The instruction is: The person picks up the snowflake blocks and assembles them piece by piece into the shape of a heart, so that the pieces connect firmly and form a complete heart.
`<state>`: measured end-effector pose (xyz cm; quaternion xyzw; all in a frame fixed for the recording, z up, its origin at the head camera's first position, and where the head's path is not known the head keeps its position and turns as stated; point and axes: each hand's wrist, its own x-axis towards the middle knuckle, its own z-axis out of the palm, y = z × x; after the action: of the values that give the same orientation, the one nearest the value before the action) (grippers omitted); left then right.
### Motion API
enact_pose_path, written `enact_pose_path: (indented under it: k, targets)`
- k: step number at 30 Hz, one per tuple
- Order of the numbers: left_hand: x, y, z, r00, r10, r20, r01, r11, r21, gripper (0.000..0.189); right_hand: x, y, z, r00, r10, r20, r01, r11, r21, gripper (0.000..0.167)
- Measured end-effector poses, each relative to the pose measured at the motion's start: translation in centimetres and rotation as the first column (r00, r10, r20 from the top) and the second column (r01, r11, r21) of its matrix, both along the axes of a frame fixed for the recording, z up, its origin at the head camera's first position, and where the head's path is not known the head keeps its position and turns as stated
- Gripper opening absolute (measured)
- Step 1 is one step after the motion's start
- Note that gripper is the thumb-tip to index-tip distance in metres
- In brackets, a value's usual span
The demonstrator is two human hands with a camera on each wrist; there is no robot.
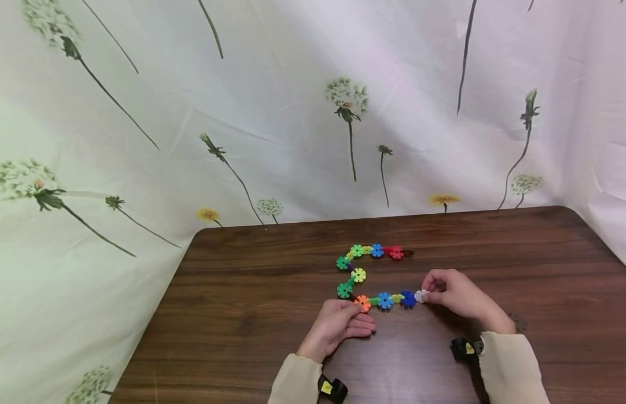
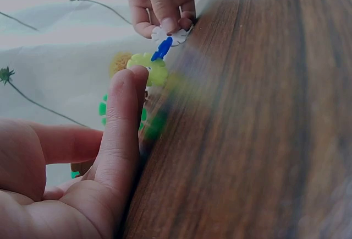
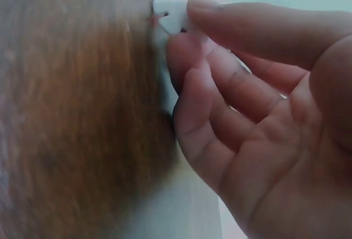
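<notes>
A winding chain of notched plastic snowflake discs lies on the table, many colours slotted together. In the head view, my right hand (image 1: 454, 292) pinches the white disc (image 1: 421, 295) at the chain's near right end, thumb against fingertips. The right wrist view shows the white disc (image 3: 171, 7) between thumb and index finger. A dark blue disc (image 1: 408, 299) joins it on the left. My left hand (image 1: 339, 325) holds the orange disc (image 1: 362, 303) at the chain's near bend, thumb on top. In the left wrist view, its fingers hide the orange disc.
From the bend, the chain runs away past a yellow disc (image 1: 359, 275) to a red disc (image 1: 396, 252) and a dark brown end piece. A loose dark disc (image 1: 518, 322) lies beside my right wrist. Behind the wooden table (image 1: 232, 269) hangs a flower-printed cloth (image 1: 302, 129).
</notes>
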<state>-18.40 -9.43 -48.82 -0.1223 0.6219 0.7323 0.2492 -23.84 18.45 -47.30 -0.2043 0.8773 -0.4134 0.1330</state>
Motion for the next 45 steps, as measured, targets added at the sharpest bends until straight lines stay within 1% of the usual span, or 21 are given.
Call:
enact_pose_path:
  k: [8,11,14,20,23,29,37,40,42,44,45]
  targets:
    - [0.0,0.1,0.1,1.000,-0.005,0.001,0.005,1.000,-0.004,0.026,0.3,-0.7,0.8,0.999,-0.007,-0.037,0.009,0.998,0.065,0.008]
    - [0.0,0.1,0.2,1.000,-0.005,0.002,0.005,1.000,-0.009,0.026,0.3,-1.0,0.9,0.999,-0.007,-0.041,0.010,0.997,0.078,0.009]
    - [0.0,0.1,0.2,1.000,-0.003,0.006,0.003,1.000,-0.011,0.026,0.2,-0.9,0.6,1.000,-0.006,-0.030,0.007,0.998,0.057,0.008]
    - [0.0,0.0,0.2,1.000,0.000,0.011,0.000,1.000,-0.010,0.026,-0.1,-0.2,-0.2,1.000,0.017,-0.001,-0.017,0.999,-0.032,0.007]
    - [-0.1,0.0,0.2,1.000,-0.001,0.009,0.001,1.000,-0.009,0.026,-0.1,0.1,-0.4,1.000,0.026,0.013,-0.025,0.998,-0.056,0.007]
    - [-0.1,0.1,0.3,1.000,0.005,0.014,-0.005,1.000,-0.008,0.026,-0.1,0.1,-0.5,0.999,0.031,0.022,-0.030,0.998,-0.048,0.008]
    - [-0.1,0.3,0.3,1.000,0.018,0.021,-0.017,1.000,-0.020,0.023,0.0,0.1,-0.4,0.999,0.017,0.027,-0.016,0.999,-0.031,0.009]
    - [0.0,0.2,0.5,1.000,-0.007,0.007,0.008,0.999,-0.048,0.024,0.0,0.1,-0.4,0.999,0.009,0.035,-0.008,1.000,-0.028,0.010]
    - [0.1,0.0,0.7,0.999,-0.042,-0.014,0.040,0.995,-0.096,0.025,0.0,0.0,-0.5,0.999,0.009,0.034,-0.008,1.000,-0.027,0.010]
    - [0.2,-0.4,1.1,0.996,-0.086,-0.038,0.079,0.983,-0.167,0.028,-0.1,0.0,-0.6,0.999,0.011,0.032,-0.010,1.000,-0.026,0.010]
    - [0.3,-0.7,1.3,0.992,-0.114,-0.053,0.100,0.972,-0.212,0.028,-0.1,-0.1,-0.6,0.999,0.012,0.031,-0.012,1.000,-0.026,0.010]
